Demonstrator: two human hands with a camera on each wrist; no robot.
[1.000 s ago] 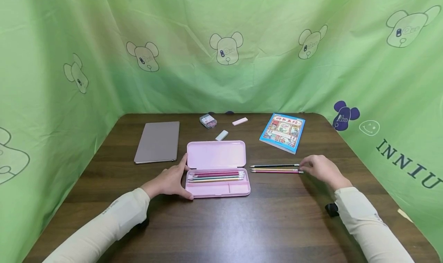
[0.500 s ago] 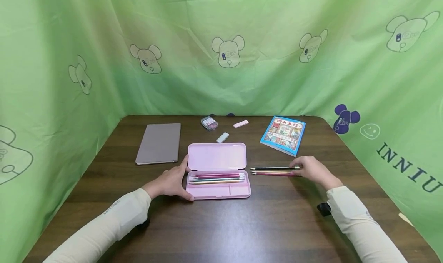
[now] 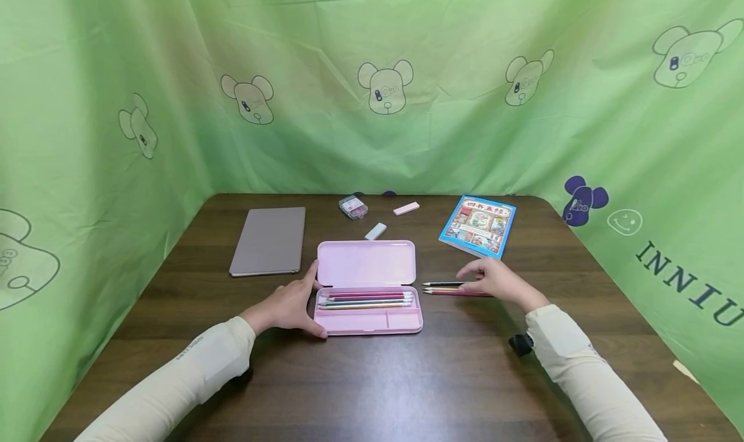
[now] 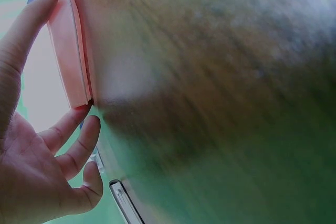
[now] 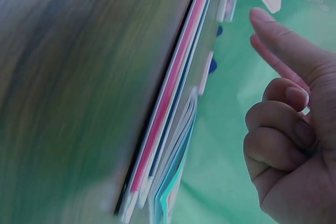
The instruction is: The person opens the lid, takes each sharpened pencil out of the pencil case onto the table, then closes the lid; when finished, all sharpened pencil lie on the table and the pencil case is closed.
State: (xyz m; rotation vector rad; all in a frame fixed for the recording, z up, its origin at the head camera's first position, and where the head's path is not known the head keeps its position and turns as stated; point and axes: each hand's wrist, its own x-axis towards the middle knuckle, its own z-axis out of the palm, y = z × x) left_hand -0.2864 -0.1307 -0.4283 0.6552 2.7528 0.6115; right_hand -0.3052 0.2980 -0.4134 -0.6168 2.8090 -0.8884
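A pink pencil case [image 3: 351, 321] lies open on the wooden table, its lid [image 3: 366, 263] folded back. Several pencils [image 3: 367, 300] fill its rear compartment. My left hand [image 3: 286, 306] spans the case's left end, the thumb at the front corner and the index finger by the hinge; in the left wrist view, fingertips touch the pink case [image 4: 68, 40]. To the right of the case, three loose pencils [image 3: 442, 291] lie side by side. Over their right ends hovers my right hand [image 3: 501, 282]. The right wrist view shows its thumb and index finger extended and other fingers curled, nothing between them.
A flat grey notebook-like slab [image 3: 269, 240] lies at left. Behind the case are a white eraser [image 3: 376, 231], a pink eraser [image 3: 406, 208] and a small clear box [image 3: 353, 207]. A blue-edged book [image 3: 479, 225] lies back right. Green printed cloth [image 3: 314, 145] surrounds the table.
My right hand has slid left along the loose pencils, from their right ends towards their middle. My left hand stays at the case; the head view has tilted slightly.
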